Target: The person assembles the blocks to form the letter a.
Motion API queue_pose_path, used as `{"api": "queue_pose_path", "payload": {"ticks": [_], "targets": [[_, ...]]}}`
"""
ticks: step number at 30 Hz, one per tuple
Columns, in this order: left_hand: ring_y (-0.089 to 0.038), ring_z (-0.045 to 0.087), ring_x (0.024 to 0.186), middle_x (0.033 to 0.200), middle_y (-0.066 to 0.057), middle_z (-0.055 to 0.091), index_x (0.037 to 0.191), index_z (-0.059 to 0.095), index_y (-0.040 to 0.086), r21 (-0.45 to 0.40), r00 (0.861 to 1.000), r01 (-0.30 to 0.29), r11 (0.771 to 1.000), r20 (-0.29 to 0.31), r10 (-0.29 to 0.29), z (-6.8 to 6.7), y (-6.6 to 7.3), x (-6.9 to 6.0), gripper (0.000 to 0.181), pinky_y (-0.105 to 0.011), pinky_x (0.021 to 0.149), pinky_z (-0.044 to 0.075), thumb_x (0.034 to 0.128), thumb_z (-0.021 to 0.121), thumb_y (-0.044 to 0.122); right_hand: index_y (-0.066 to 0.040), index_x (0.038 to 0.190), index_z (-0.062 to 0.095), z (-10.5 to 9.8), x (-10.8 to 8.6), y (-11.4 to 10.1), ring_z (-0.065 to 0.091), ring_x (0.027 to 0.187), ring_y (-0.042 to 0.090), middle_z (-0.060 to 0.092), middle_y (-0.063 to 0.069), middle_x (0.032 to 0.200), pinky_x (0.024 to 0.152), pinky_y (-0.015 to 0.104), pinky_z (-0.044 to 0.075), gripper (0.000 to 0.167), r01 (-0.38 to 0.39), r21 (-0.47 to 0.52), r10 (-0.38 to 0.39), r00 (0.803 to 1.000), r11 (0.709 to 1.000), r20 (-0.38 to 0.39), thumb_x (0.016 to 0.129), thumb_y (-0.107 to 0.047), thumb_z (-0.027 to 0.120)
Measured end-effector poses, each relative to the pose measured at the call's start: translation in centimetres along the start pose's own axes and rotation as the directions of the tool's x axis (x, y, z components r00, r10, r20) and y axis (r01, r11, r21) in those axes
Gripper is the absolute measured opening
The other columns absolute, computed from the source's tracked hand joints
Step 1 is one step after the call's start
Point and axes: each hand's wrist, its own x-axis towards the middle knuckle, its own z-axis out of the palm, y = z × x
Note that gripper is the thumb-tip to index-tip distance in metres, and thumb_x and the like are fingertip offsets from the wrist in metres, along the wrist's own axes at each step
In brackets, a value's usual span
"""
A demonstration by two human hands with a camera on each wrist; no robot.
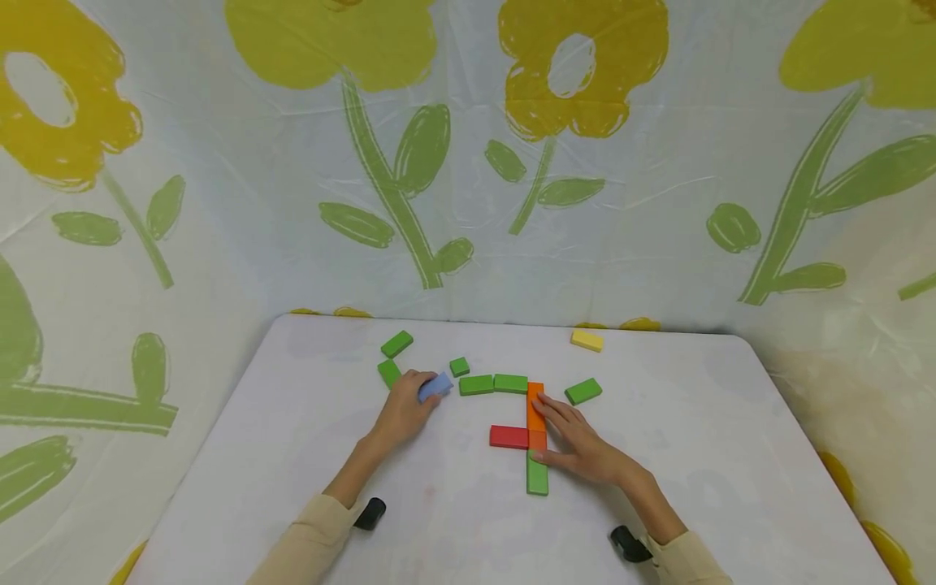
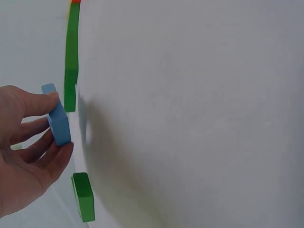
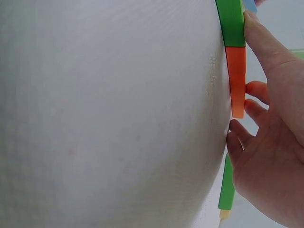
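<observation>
My left hand (image 1: 405, 410) pinches a light blue block (image 1: 435, 387) between thumb and fingers. In the left wrist view the blue block (image 2: 59, 122) casts a shadow on the table and looks raised off it. To its right, two green blocks (image 1: 477, 385) lie end to end, meeting the top of an orange column (image 1: 535, 408). A red block (image 1: 509, 437) juts left from the column, and a green block (image 1: 537, 478) continues it downward. Lightly spread, my right hand (image 1: 585, 448) touches the column's right side, thumb by the lower green block, fingertips on the orange.
Loose green blocks lie at the upper left (image 1: 397, 344), beside the left hand (image 1: 389, 373), above the row (image 1: 459, 366) and right of the column (image 1: 583, 392). A yellow block (image 1: 587, 340) is near the back edge of the white table (image 1: 702, 455). Flower-printed sheeting (image 1: 292, 162) surrounds it.
</observation>
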Motion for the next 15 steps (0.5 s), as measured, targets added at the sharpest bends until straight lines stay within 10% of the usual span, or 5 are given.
{"api": "queue_pose_path", "payload": {"ticks": [15], "targets": [[-0.027, 0.063, 0.109, 0.116, -0.014, 0.066, 0.127, 0.066, -0.005, -0.024, 0.984, -0.035, 0.999, 0.175, 0.039, 1.5, 2.9, -3.3, 0.037, -0.046, 0.095, 0.055, 0.0932, 0.075, 0.006, -0.002, 0.161, 0.028, 0.0, -0.1, -0.2, 0.018, 0.150, 0.045, 0.019, 0.018, 0.168, 0.116, 0.070, 0.021, 0.087, -0.007, 0.005, 0.007, 1.000, 1.000, 0.005, 0.096, -0.036, 0.074]]}}
